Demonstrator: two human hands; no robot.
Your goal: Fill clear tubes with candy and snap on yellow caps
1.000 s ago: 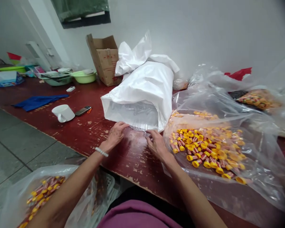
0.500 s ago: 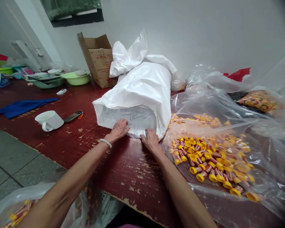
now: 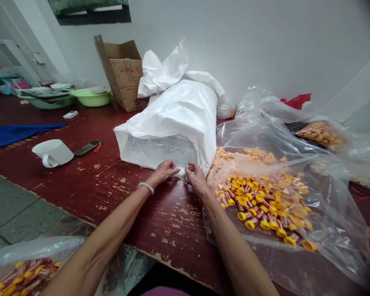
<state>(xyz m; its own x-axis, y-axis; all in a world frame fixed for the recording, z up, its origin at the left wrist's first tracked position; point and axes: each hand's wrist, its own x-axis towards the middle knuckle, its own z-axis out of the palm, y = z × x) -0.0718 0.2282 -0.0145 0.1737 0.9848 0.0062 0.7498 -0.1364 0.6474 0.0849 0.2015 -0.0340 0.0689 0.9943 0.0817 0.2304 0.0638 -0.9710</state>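
A large white woven sack point(image 3: 188, 105) lies on its side on the worn red table, its mouth facing me. Clear plastic tube-like pieces point(image 3: 172, 147) show inside the opening. My left hand point(image 3: 163, 172) is at the lower lip of the sack, thumb and fingers pinched; what they hold, if anything, is too small to make out. Just beside it, my right hand point(image 3: 197, 177) pinches a small clear plastic tube point(image 3: 186, 172). To the right, yellow caps with red-and-white wrapped pieces point(image 3: 262, 205) lie in a spread clear plastic bag point(image 3: 336, 230).
A white mug point(image 3: 54, 153) and a dark phone-like device point(image 3: 88, 149) stand left of the sack. Behind are a cardboard box point(image 3: 128, 84), a green basin point(image 3: 92, 98) and a blue cloth point(image 3: 21, 132). Another bag of yellow-capped pieces point(image 3: 27, 273) is low at left.
My left hand has moved right, closer to my right hand, and the two now meet in front of the sack's mouth. The view has shifted slightly to the right.
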